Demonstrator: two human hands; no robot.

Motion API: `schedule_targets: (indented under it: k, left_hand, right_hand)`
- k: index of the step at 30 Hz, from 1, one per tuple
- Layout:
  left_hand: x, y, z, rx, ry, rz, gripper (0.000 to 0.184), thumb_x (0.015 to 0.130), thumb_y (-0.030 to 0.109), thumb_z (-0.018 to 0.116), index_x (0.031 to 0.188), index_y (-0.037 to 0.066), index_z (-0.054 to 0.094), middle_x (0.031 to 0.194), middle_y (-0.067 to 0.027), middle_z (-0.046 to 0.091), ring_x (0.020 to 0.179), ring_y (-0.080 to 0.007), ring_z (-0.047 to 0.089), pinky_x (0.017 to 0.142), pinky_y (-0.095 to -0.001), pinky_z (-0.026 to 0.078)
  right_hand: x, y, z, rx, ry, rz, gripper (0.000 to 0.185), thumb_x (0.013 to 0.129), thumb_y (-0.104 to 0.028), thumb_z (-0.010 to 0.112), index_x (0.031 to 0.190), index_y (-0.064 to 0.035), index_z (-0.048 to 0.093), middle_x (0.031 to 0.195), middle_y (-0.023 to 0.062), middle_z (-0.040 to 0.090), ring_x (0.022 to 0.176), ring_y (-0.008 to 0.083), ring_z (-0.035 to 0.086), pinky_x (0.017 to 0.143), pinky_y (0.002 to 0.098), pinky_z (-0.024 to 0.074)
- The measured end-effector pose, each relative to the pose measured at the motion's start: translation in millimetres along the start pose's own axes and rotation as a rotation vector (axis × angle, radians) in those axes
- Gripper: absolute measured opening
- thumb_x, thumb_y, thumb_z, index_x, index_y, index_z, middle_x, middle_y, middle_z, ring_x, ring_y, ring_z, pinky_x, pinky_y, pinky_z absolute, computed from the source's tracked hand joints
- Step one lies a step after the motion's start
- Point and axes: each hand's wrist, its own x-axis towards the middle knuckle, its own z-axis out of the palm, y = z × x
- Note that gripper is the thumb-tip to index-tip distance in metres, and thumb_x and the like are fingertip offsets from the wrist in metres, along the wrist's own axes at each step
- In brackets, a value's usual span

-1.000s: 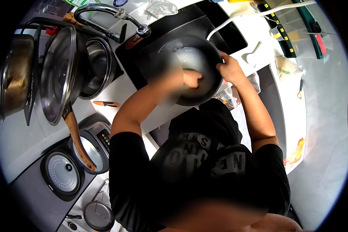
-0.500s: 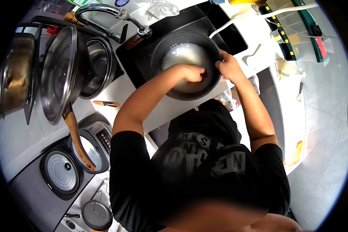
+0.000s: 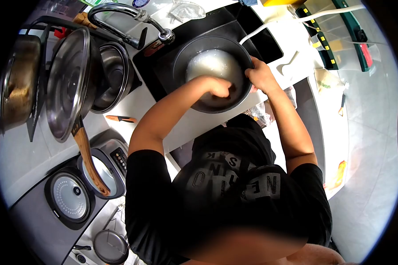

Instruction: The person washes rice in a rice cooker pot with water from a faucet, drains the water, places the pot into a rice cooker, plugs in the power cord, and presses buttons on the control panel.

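Observation:
A dark grey round pot (image 3: 194, 102) rests over the front of the black sink, with cloudy whitish liquid (image 3: 212, 64) inside. My left hand (image 3: 219, 87) reaches down into it, fingers curled and closed; what they hold, if anything, is hidden. My right hand (image 3: 261, 76) grips the pot's right rim, with the thumb at the inner edge. Bare dark pot wall shows near my left hand, while the pale liquid lies toward the far left side.
Behind the pot are the black sink (image 3: 161, 73) and a chrome faucet (image 3: 139, 17). Pans with a glass lid (image 3: 68, 84) stand at left, near an orange-handled knife (image 3: 120, 119). An open rice cooker (image 3: 70, 196) sits lower left. A white spoon (image 3: 289, 63) lies at right.
My left hand has shifted slightly left and toward me inside the pot. The liquid has drawn toward the far side, baring more dark surface near that hand. My right hand keeps its grip.

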Motion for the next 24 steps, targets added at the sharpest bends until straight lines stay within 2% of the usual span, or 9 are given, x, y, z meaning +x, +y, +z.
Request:
schedule_targets:
  k: [1,5,8,11,13,16,19,21,24]
  left_hand:
    - [3,-6,-2,-0.101,0.111,0.091,0.044,0.076,0.009,0.048,0.12,0.005,0.048,0.112,-0.0188,0.056,0.108,-0.0305,0.051,0.09,-0.0368,0.039]
    - [-8,-19,-7,0.093,0.462,-0.204,0.045,0.082,0.019,0.051,0.127,0.012,0.045,0.123,-0.0162,0.05,0.116,-0.0292,0.046,0.096,-0.0377,0.038]
    - [0,-27,3,0.234,0.207,-0.057,0.043,0.084,0.024,0.053,0.124,0.011,0.048,0.121,-0.017,0.051,0.117,-0.0301,0.044,0.096,-0.0369,0.037]
    - [-10,-29,0,0.001,0.366,0.038,0.042,0.084,0.025,0.054,0.124,0.011,0.048,0.121,-0.0165,0.052,0.114,-0.0303,0.047,0.095,-0.0377,0.037]
    - [-29,-28,-12,-0.062,0.69,-0.04,0.034,0.083,0.022,0.055,0.116,0.011,0.055,0.111,-0.0152,0.058,0.103,-0.0284,0.055,0.088,-0.037,0.043]
    - [-34,-42,-17,-0.347,0.984,0.067,0.017,0.079,0.01,0.058,0.094,0.008,0.067,0.088,-0.0107,0.066,0.077,-0.0237,0.063,0.07,-0.0305,0.049]
    - [-35,-49,-13,-0.446,1.041,-0.045,0.014,0.077,0.01,0.061,0.089,0.009,0.067,0.086,-0.0086,0.065,0.074,-0.0208,0.063,0.067,-0.0281,0.049]
    - [-36,-50,-10,-0.328,1.153,0.024,0.011,0.076,0.01,0.063,0.086,0.009,0.066,0.084,-0.0071,0.065,0.072,-0.019,0.063,0.066,-0.0276,0.049]
    - [-44,-47,-6,-0.302,1.303,0.038,0.006,0.075,0.011,0.065,0.081,0.009,0.065,0.081,-0.0051,0.064,0.069,-0.0173,0.063,0.063,-0.0266,0.048]
  right_hand:
    - [-1,0,0,0.003,0.003,-0.013,0.055,0.071,-0.005,0.045,0.125,-0.0032,0.045,0.073,0.0173,0.062,0.052,0.0223,0.062,0.046,0.0308,0.0509]
    - [1,5,-1,-0.003,0.029,-0.054,0.055,0.071,-0.004,0.046,0.126,-0.0035,0.045,0.075,0.0174,0.063,0.052,0.022,0.062,0.045,0.0308,0.0507]
    - [3,6,-1,-0.022,0.061,-0.086,0.055,0.07,-0.004,0.046,0.125,-0.0034,0.045,0.076,0.0176,0.063,0.053,0.0223,0.062,0.046,0.0311,0.051]
    - [7,8,-2,-0.047,0.087,-0.104,0.054,0.07,-0.004,0.046,0.125,-0.0038,0.047,0.077,0.0178,0.062,0.055,0.0228,0.063,0.046,0.0316,0.0513]
    - [9,7,-3,-0.068,0.093,-0.106,0.054,0.07,-0.004,0.047,0.124,-0.0031,0.047,0.078,0.0165,0.062,0.057,0.0218,0.062,0.049,0.0309,0.0506]
    - [8,0,-7,-0.071,0.085,-0.085,0.055,0.069,-0.003,0.047,0.123,-0.0016,0.047,0.076,0.0134,0.061,0.058,0.0186,0.06,0.051,0.0288,0.0483]
    - [7,-12,-8,-0.039,0.069,-0.074,0.054,0.07,-0.001,0.045,0.124,-0.0027,0.047,0.07,0.0124,0.059,0.047,0.0169,0.057,0.041,0.028,0.046]
    - [11,-12,-8,-0.062,0.097,-0.104,0.054,0.07,0.0,0.044,0.124,-0.0036,0.047,0.066,0.0113,0.058,0.04,0.0158,0.054,0.035,0.0274,0.0437]
    - [25,-8,-15,-0.129,0.098,-0.066,0.053,0.07,-0.005,0.048,0.123,-0.0067,0.05,0.082,0.0189,0.063,0.059,0.0251,0.064,0.05,0.0326,0.052]
